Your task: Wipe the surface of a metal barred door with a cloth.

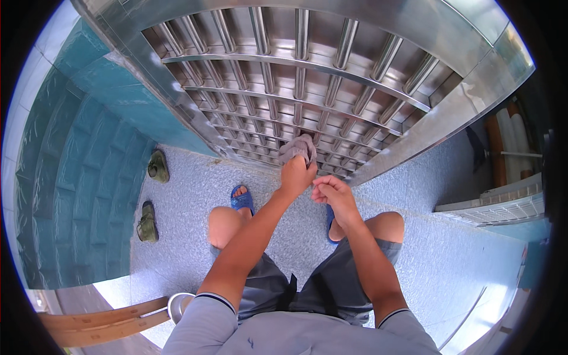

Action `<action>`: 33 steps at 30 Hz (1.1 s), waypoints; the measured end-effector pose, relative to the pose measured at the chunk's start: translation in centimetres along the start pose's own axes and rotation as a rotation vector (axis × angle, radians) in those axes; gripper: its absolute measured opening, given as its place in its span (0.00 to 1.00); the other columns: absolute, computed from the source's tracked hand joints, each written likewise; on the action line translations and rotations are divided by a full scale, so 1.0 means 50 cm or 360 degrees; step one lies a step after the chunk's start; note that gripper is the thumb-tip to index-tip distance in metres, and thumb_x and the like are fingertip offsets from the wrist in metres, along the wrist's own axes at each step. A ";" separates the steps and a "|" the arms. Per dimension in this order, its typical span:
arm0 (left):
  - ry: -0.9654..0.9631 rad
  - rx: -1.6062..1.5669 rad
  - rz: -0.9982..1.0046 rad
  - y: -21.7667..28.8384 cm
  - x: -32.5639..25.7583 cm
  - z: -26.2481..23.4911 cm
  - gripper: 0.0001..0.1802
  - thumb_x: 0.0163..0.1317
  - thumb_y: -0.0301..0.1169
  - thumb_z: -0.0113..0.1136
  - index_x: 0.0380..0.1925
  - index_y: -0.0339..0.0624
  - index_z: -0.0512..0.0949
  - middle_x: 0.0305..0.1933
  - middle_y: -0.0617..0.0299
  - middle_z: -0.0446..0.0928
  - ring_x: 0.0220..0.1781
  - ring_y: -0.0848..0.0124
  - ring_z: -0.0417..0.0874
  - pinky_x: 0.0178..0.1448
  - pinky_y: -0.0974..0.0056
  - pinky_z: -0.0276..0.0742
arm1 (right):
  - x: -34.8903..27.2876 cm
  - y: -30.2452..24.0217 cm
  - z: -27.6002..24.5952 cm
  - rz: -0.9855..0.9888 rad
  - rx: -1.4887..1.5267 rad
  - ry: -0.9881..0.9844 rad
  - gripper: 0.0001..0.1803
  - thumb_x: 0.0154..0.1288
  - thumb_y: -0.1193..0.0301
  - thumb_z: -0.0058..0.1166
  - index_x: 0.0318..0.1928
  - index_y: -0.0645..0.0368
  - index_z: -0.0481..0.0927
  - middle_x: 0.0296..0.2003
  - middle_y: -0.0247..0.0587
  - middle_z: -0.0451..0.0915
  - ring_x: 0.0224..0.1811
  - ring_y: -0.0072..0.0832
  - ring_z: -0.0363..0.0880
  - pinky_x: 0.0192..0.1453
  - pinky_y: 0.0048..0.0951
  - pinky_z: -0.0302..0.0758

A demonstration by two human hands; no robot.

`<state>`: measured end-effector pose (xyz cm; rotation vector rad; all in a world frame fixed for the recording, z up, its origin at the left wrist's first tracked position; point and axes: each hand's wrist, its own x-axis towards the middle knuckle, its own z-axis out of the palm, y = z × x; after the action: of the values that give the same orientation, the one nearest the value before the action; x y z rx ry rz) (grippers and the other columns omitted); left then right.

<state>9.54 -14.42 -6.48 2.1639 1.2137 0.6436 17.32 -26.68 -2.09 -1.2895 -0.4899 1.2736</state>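
A crumpled grey-brown cloth [300, 149] is bunched in my left hand [297, 175], whose fingers are closed round it. The cloth rests against the lower bars of a shiny metal barred door [260, 57]. Just right of that hand and a little nearer me, my right hand [333, 193] hangs in front of the door's bottom part. Its fingers are curled with the tips close to the thumb, and whether anything small sits between them is hidden.
Blue-green tiles [89, 177] cover the wall at left. Two green shoes [148, 222] stand on the speckled floor [177, 201] beside it. A wooden bench or rail [106, 322] and a round pale container [178, 306] are at lower left. Right of the door lies a dark opening with a slatted white piece [503, 204].
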 end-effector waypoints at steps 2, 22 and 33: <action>-0.0046 -0.0422 -0.0068 -0.011 0.022 0.005 0.10 0.48 0.32 0.58 0.23 0.35 0.76 0.22 0.47 0.76 0.27 0.60 0.81 0.29 0.61 0.74 | 0.006 -0.002 0.005 0.0024 -0.0033 0.0004 0.08 0.64 0.73 0.45 0.40 0.61 0.76 0.30 0.32 0.77 0.33 0.20 0.75 0.41 0.23 0.73; -0.0304 0.0055 0.0398 -0.032 0.017 -0.057 0.12 0.47 0.35 0.57 0.27 0.38 0.79 0.26 0.49 0.79 0.31 0.54 0.81 0.38 0.55 0.76 | 0.024 0.046 0.021 0.0124 -0.0341 -0.0127 0.09 0.62 0.74 0.46 0.41 0.61 0.77 0.31 0.34 0.78 0.34 0.21 0.77 0.41 0.22 0.73; -0.0251 -0.0049 0.0022 -0.032 0.015 -0.043 0.19 0.53 0.40 0.55 0.30 0.29 0.77 0.24 0.40 0.75 0.27 0.57 0.79 0.34 0.58 0.73 | 0.013 0.019 0.030 -0.0018 -0.0284 -0.0196 0.10 0.64 0.72 0.47 0.43 0.63 0.75 0.32 0.36 0.78 0.35 0.20 0.77 0.40 0.21 0.73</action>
<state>7.56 -12.59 -5.93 2.1550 1.0996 0.4842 15.85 -25.68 -2.75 -1.3585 -0.7106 1.3288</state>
